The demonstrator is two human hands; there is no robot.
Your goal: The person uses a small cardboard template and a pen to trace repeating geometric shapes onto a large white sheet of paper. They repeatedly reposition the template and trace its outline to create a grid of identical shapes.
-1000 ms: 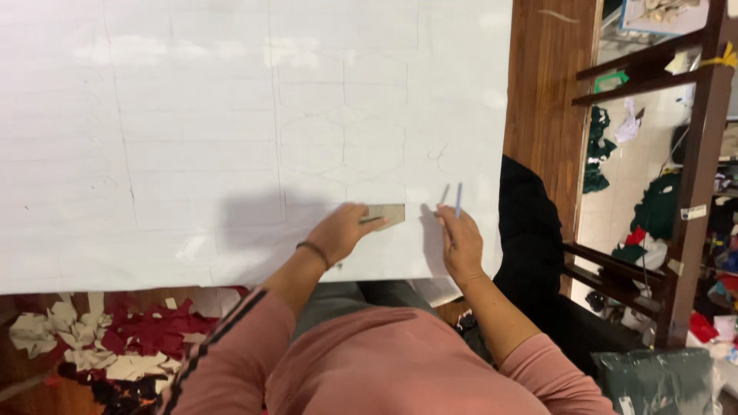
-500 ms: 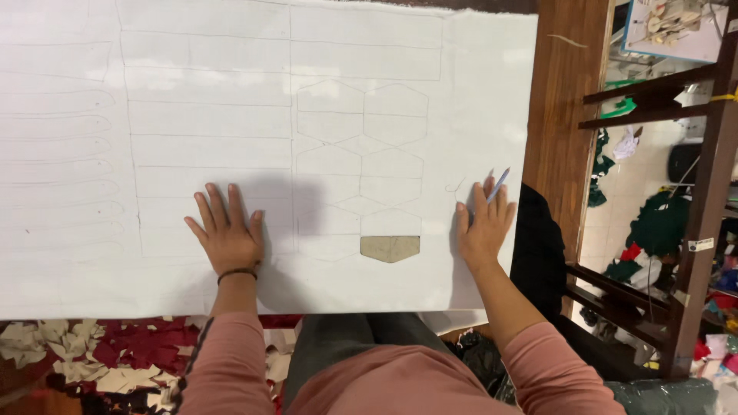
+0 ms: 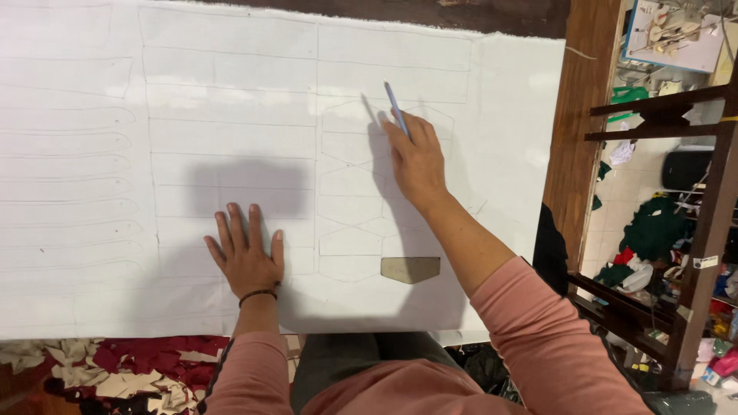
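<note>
Between right-hand fingers [image 3: 400,131], pencil [image 3: 395,104] (upright-tilted), over sheet [image 3: 231,92]

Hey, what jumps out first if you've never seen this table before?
A big white sheet drawn with outlined shapes covers the table. The right hand holds a pencil over the outlines at centre, and the left hand lies flat nearer the front edge, beside a small tan template.

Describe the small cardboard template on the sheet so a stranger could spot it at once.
Start at the big white sheet covering the table, then look near its front edge, below the right hand. The cardboard template lies there: a flat tan hexagon, the only solid-coloured shape among faint pencilled outlines.
</note>
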